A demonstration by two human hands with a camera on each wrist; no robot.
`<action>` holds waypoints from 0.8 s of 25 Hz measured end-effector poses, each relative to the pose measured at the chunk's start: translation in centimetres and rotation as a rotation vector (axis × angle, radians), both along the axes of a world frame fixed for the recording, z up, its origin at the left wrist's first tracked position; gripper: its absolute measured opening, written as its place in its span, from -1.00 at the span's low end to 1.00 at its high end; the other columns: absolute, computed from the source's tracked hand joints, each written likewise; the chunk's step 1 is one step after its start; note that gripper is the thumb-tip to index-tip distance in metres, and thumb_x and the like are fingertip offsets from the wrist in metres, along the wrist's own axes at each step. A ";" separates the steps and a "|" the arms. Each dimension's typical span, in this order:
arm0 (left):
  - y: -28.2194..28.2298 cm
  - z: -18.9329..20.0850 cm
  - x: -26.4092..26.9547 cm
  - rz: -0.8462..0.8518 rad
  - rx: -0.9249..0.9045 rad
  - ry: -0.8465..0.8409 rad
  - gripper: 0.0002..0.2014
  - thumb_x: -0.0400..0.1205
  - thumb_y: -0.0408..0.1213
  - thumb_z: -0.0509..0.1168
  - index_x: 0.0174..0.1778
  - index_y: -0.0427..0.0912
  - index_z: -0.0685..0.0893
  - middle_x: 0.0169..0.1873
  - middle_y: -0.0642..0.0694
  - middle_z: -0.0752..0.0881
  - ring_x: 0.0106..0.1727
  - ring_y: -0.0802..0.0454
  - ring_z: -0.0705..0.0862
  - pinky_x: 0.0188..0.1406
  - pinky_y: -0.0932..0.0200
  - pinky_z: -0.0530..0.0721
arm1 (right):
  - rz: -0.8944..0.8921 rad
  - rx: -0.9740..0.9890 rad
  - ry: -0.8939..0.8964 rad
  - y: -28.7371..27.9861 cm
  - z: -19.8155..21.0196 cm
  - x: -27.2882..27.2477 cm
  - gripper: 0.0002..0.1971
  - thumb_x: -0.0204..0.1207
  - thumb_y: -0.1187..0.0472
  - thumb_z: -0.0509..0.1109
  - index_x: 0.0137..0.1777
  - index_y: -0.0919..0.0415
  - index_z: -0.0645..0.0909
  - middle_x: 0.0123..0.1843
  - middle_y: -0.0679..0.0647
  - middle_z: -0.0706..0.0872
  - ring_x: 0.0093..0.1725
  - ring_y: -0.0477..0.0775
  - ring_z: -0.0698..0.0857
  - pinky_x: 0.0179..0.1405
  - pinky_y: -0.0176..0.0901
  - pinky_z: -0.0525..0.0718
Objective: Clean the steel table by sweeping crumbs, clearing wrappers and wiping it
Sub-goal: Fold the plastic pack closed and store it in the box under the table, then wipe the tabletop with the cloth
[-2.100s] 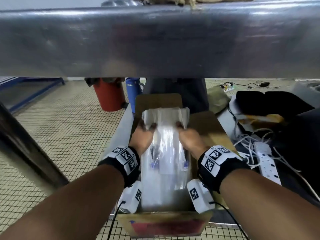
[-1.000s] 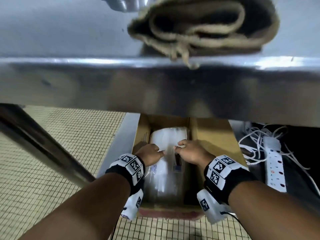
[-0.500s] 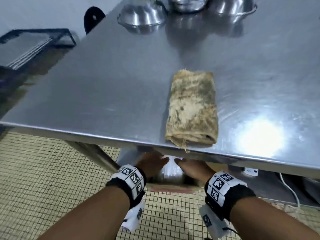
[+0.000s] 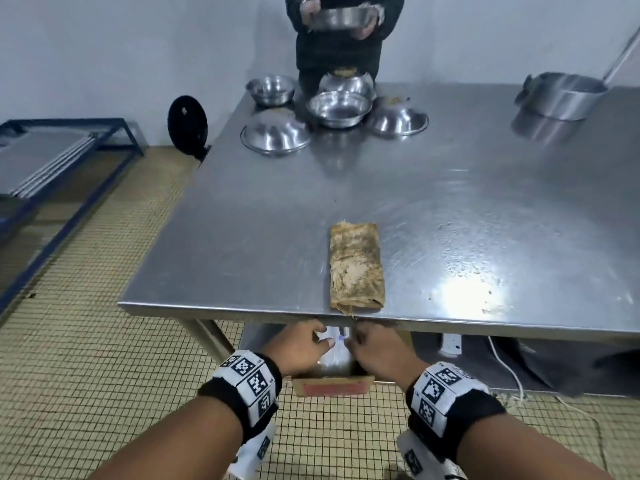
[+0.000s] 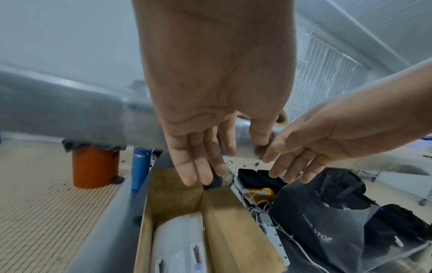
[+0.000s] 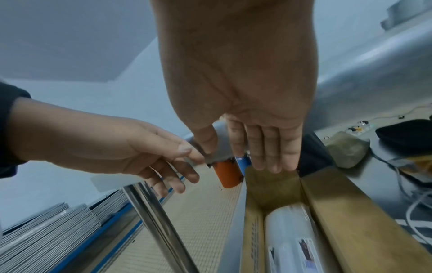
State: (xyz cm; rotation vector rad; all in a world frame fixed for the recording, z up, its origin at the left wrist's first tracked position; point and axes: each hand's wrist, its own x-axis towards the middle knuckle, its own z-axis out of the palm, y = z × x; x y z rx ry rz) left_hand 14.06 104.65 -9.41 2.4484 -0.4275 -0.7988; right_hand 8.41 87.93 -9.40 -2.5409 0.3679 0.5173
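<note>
The steel table carries a folded, stained brown cloth at its near edge. Crumbs lie scattered to the right of the cloth. Below the edge, my left hand and right hand hover side by side over a cardboard box on the lower shelf. A clear plastic-wrapped bundle lies in that box. The wrist views show the left hand and the right hand with straight fingers, holding nothing, above the bundle.
Several steel bowls and a pot stand at the table's far side, where a person holds a bowl. Under the table are an orange bin, a blue bottle, a power strip and a black bag.
My view has risen from under the table to above its top. Both hands have let go of the plastic bundle and lifted off the box.
</note>
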 end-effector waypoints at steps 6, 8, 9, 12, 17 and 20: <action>-0.1 6.3 2.3 0.029 -0.067 -0.146 -0.66 0.69 -0.01 0.28 0.35 0.01 0.62 0.25 0.01 0.71 0.18 0.06 0.67 0.21 0.16 0.60 | -0.055 0.049 -0.251 -1.3 7.5 2.4 -0.71 0.64 0.06 0.26 0.25 0.16 0.63 0.05 0.15 0.77 0.04 0.12 0.73 0.04 -0.08 0.70; -0.8 6.9 4.0 0.067 -0.043 -0.206 -0.62 0.69 -0.02 0.26 0.43 0.00 0.57 0.34 -0.01 0.65 0.28 0.02 0.64 0.23 0.19 0.55 | -0.058 -0.008 -0.320 -2.0 8.1 4.0 -0.68 0.63 0.07 0.25 0.33 0.14 0.57 0.14 0.14 0.72 0.15 0.15 0.68 0.14 -0.02 0.68; -1.3 6.9 5.0 0.086 -0.019 -0.250 -0.60 0.70 -0.02 0.24 0.46 0.01 0.54 0.40 -0.02 0.61 0.34 -0.01 0.61 0.28 0.17 0.53 | -0.063 -0.042 -0.367 -2.3 8.1 5.0 -0.67 0.63 0.07 0.24 0.35 0.13 0.54 0.17 0.13 0.69 0.17 0.15 0.65 0.18 0.00 0.66; -2.2 6.1 7.5 0.142 0.073 -0.359 -0.55 0.71 -0.03 0.22 0.54 0.01 0.45 0.52 -0.06 0.48 0.51 -0.08 0.46 0.44 0.12 0.40 | -0.060 -0.122 -0.451 -3.0 7.5 7.8 -0.59 0.64 0.03 0.22 0.46 0.09 0.44 0.37 0.11 0.58 0.32 0.16 0.54 0.33 0.01 0.55; -3.2 2.6 11.1 0.160 0.178 -0.380 -0.41 0.72 0.03 0.16 0.67 0.00 0.23 0.70 -0.11 0.15 0.69 -0.10 0.16 0.64 0.07 0.07 | 0.051 -0.191 -0.381 -3.4 4.2 12.4 -0.35 0.65 -0.11 0.03 0.69 0.13 0.08 0.73 0.18 0.03 0.70 0.26 -0.04 0.67 0.16 -0.02; -3.5 0.6 11.7 0.109 0.247 -0.418 -0.37 0.73 0.13 0.03 0.71 0.03 0.11 0.73 -0.09 -0.01 0.73 -0.09 -0.03 0.66 0.04 -0.17 | 0.063 -0.163 -0.306 -3.4 1.6 12.9 -0.31 0.66 -0.18 -0.06 0.72 0.03 -0.11 0.74 0.17 -0.22 0.69 0.28 -0.29 0.65 0.20 -0.27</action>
